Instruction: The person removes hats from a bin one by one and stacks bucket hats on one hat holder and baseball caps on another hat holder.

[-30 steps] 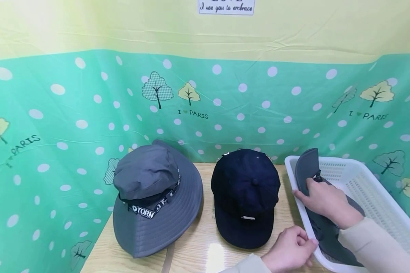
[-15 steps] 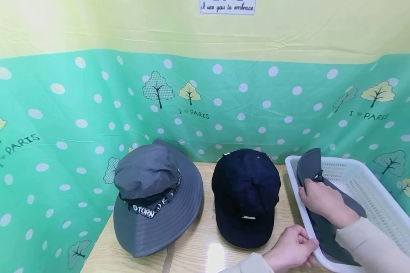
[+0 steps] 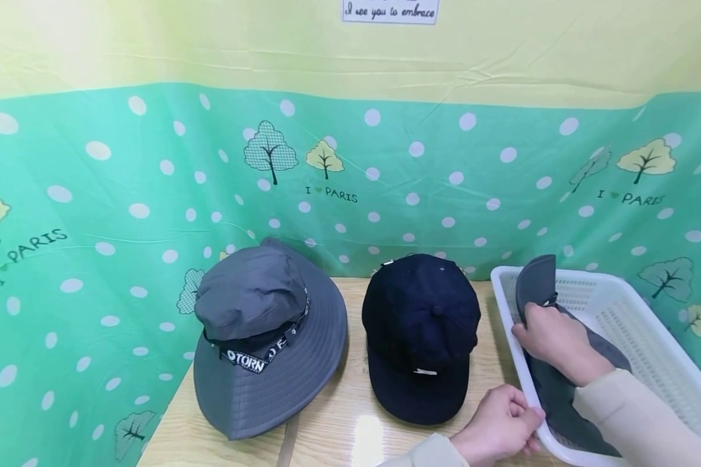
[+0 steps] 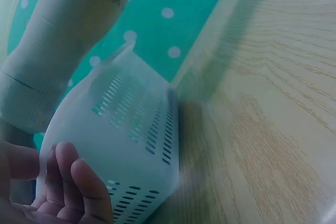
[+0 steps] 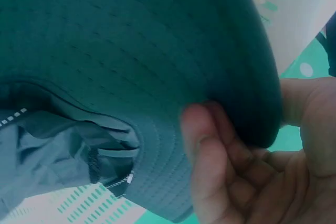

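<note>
A wide-brimmed grey hat (image 3: 535,285) leans on its side along the left wall of a white plastic basket (image 3: 660,311). My right hand (image 3: 563,344) pinches its brim between thumb and fingers. The right wrist view shows the stitched brim (image 5: 136,40) and the crumpled inside of the crown (image 5: 58,140). At the near left corner of the basket, my left hand (image 3: 496,425) pinches the rim. Seen from the left wrist, thumb and curled fingers (image 4: 89,184) meet at that rim, beside the slotted outer wall (image 4: 131,124).
Left of the basket, a navy cap (image 3: 423,324) stands on the wooden table (image 3: 327,421), its peak toward me. Further left is another grey wide-brimmed hat (image 3: 257,298) with a lettered band. A green and yellow printed cloth (image 3: 385,194) hangs behind the table.
The grey hat in the basket and my right hand on it have shifted slightly to the right, and the basket's far left corner slightly too. My left hand stays at the rim.
</note>
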Available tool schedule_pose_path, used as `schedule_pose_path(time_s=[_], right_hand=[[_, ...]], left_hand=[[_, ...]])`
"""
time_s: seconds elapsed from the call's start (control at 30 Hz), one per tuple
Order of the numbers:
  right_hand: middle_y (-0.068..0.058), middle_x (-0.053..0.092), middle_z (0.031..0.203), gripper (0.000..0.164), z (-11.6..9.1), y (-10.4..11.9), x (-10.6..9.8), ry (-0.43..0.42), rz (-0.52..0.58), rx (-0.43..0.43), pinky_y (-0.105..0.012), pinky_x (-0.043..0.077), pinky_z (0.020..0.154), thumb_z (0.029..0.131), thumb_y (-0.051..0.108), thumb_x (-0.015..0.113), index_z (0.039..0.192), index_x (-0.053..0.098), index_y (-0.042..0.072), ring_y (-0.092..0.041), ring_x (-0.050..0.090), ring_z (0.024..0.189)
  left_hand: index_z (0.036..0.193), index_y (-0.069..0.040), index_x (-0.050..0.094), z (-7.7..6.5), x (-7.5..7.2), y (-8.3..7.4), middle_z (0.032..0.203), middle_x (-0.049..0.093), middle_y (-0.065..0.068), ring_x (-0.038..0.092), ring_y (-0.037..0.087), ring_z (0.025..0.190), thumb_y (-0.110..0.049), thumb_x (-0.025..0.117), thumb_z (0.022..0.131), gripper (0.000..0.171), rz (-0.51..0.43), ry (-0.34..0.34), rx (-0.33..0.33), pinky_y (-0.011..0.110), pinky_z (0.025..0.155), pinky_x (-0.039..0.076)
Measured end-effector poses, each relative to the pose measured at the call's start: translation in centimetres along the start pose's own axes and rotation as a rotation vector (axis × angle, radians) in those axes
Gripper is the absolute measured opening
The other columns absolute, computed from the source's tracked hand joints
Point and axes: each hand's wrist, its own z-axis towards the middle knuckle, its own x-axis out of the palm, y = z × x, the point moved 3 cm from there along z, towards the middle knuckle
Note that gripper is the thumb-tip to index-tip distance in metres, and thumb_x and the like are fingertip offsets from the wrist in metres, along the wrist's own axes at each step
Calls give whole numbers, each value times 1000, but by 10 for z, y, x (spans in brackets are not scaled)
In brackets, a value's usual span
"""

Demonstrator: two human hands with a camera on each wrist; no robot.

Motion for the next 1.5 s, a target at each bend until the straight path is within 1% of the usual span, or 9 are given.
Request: schedule_pose_path(time_s=[0.43, 0.6, 0.7, 0.83, 0.97, 1.17, 1.23, 1.37, 1.5], right_hand=[[-10, 45, 61, 17, -11, -3, -19, -166, 99, 20, -33, 31, 43, 85, 16, 53, 79, 49, 0, -24, 43, 52], [-7, 42, 60, 14, -19, 0, -27, -190, 128, 26, -31, 31, 43, 86, 12, 51, 79, 47, 1, -21, 42, 51], [-7, 42, 60, 13, -24, 2, -33, -184, 130, 28, -31, 31, 43, 87, 11, 49, 79, 47, 2, -21, 41, 51], [-7, 44, 61, 13, -30, 4, -42, -168, 136, 28, -31, 33, 44, 88, 12, 49, 82, 49, 0, -21, 43, 52], [-11, 51, 66, 18, -35, 7, -49, -150, 149, 13, -32, 37, 46, 88, 11, 50, 92, 52, -6, -22, 47, 56], [-17, 57, 70, 25, -42, 18, -53, -178, 124, -29, -37, 42, 48, 85, 8, 53, 100, 54, -12, -24, 50, 57], [-14, 55, 68, 23, -44, 22, -52, -194, 119, -43, -36, 40, 47, 86, 7, 53, 99, 54, -12, -23, 49, 56], [-10, 52, 65, 19, -49, 28, -49, -194, 128, -57, -33, 36, 44, 89, 5, 53, 100, 53, -10, -20, 47, 53], [-6, 51, 65, 12, -52, 33, -48, -231, 131, -89, -32, 33, 45, 90, 4, 57, 95, 56, -6, -20, 44, 53]], left_hand=[[76, -15, 48, 2, 0, 2, 53, 55, -4, 48, 2, 41, -10, 67, 87, 22, -35, -46, -8, 20, 44, 47], [80, -19, 49, 2, -4, -1, 53, 54, -7, 50, 2, 41, -14, 72, 83, 24, 51, -96, -1, 17, 43, 40], [83, -22, 49, 2, -8, -5, 58, 53, -12, 49, -1, 49, -20, 76, 79, 27, 166, -148, 19, 16, 51, 39], [87, -24, 50, 1, -12, -15, 64, 49, -17, 45, -3, 58, -27, 78, 75, 30, 336, -190, 91, 13, 59, 38], [94, -24, 58, 5, -12, -29, 69, 50, -23, 48, -7, 65, -36, 74, 78, 25, 448, -182, 197, 11, 62, 38], [109, -15, 65, 15, -11, -46, 73, 59, -29, 56, -11, 84, -45, 68, 83, 39, 498, -125, 299, 6, 73, 40], [104, -16, 67, 19, -10, -48, 71, 59, -29, 55, -12, 81, -45, 68, 83, 36, 499, -126, 310, 5, 70, 39], [81, -26, 66, 25, -9, -49, 61, 53, -28, 49, -14, 63, -47, 70, 80, 22, 490, -160, 306, 6, 57, 37], [69, -29, 59, 29, -10, -49, 51, 48, -25, 44, -13, 51, -51, 72, 77, 27, 495, -206, 263, 9, 51, 36]])
